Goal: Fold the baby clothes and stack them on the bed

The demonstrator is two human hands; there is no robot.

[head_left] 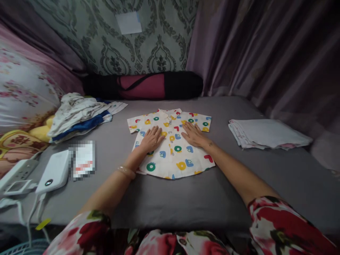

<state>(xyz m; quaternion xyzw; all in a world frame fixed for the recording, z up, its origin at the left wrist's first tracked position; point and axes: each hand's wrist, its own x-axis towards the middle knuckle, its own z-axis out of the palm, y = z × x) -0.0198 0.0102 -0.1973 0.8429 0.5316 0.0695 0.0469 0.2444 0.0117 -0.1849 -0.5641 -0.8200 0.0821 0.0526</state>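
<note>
A small white short-sleeved shirt [172,152] with colourful letter prints lies spread flat, front up, its collar pointing away from me. My left hand [153,139] rests flat on the shirt's left chest side, fingers stretched out. On the opposite side, my right hand [194,134] presses flat near the sleeve, its fingers spread. Neither hand grips the cloth. The shirt's lower hem curves toward me, and both sleeves stick out sideways.
Folded white cloth [265,132] lies at the right, a heap of clothes [79,113] at the left. Nearer me on the left are a white power bank [54,171], a power strip [20,173] and cables. A black and red roll bag [143,86] lies along the wall.
</note>
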